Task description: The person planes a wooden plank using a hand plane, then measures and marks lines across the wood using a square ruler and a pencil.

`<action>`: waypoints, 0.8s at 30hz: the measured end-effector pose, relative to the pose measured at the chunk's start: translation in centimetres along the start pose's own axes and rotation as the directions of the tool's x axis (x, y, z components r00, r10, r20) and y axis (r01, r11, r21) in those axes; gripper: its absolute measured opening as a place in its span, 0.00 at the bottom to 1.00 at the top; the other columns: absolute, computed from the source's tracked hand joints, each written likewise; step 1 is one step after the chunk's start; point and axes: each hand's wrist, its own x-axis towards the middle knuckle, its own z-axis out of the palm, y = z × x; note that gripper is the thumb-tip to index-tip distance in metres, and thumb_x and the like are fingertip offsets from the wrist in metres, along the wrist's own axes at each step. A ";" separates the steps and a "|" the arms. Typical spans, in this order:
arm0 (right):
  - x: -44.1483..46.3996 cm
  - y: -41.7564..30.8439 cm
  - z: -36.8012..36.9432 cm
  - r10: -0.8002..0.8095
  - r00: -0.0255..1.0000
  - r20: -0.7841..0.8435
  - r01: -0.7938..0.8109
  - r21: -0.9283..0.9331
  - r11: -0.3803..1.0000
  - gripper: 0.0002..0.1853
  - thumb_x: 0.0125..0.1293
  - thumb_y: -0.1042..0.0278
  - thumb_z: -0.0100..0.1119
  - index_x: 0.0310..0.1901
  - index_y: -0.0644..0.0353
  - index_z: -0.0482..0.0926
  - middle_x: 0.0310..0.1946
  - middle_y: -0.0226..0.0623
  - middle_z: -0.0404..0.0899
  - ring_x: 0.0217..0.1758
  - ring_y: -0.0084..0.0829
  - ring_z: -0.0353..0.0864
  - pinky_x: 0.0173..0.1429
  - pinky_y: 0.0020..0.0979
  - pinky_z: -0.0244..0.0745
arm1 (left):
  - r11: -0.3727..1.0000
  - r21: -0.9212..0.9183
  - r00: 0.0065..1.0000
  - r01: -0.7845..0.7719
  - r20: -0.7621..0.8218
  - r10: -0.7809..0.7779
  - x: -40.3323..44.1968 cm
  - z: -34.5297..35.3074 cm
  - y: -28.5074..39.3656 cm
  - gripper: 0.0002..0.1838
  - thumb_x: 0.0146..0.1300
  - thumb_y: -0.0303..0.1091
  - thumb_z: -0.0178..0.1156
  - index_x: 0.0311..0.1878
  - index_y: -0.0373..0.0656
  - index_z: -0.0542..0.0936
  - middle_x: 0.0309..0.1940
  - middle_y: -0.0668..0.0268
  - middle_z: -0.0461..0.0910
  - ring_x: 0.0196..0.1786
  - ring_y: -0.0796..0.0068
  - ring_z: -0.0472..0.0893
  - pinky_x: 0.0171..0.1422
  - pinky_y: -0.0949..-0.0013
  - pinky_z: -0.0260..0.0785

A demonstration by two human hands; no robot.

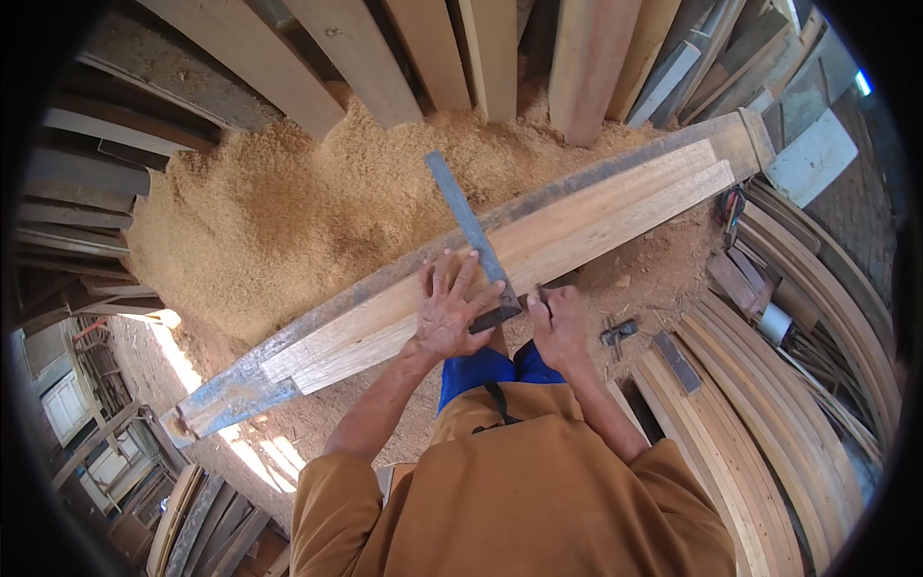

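Note:
Two pale wooden boards (615,212) lie side by side on a long, worn beam (240,363). A try square rests across them, its grey blade (466,216) reaching past the far side and its dark stock (496,317) at the near edge. My left hand (447,313) lies palm down on the boards with fingers spread, its index finger and thumb holding the square near the corner. Just right of the stock, my right hand (561,322) is closed, and a small dark tip shows at its fingers. What it holds is mostly hidden.
A big heap of sawdust (279,221) lies beyond the beam, with upright planks (394,58) behind it. Curved timber pieces (740,413) are stacked at the right. A small dark tool (618,332) is on the ground near my right hand.

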 end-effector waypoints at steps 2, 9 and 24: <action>0.9 -1.6 -2.6 -0.003 1.000 -0.031 0.005 0.071 0.997 0.15 0.80 0.60 0.63 0.53 0.66 0.88 0.38 0.50 0.86 0.41 0.48 0.84 0.49 0.46 0.79 | 1.000 -0.009 1.000 0.004 -0.002 -0.004 0.0 -0.1 0.1 0.50 0.41 0.52 0.81 0.76 0.76 0.81 0.90 0.51 0.57 0.89 0.33 0.51 0.90 0.27 0.34; 2.5 -3.2 -3.0 -0.109 0.994 -0.022 0.110 0.283 0.953 0.12 0.77 0.69 0.67 0.55 0.65 0.88 0.44 0.48 0.89 0.46 0.50 0.86 0.53 0.45 0.80 | 1.000 -0.010 1.000 0.003 -0.018 -0.004 0.3 -0.4 0.3 0.50 0.40 0.51 0.82 0.75 0.75 0.82 0.89 0.49 0.59 0.88 0.32 0.53 0.89 0.26 0.36; 3.6 -3.3 -1.9 -0.236 0.971 0.041 0.223 0.203 0.953 0.07 0.74 0.73 0.64 0.50 0.63 0.85 0.41 0.47 0.87 0.44 0.52 0.83 0.54 0.50 0.79 | 1.000 -0.011 1.000 0.017 -0.013 -0.017 0.2 -0.1 0.3 0.49 0.40 0.51 0.82 0.74 0.77 0.83 0.88 0.49 0.59 0.87 0.32 0.53 0.87 0.24 0.38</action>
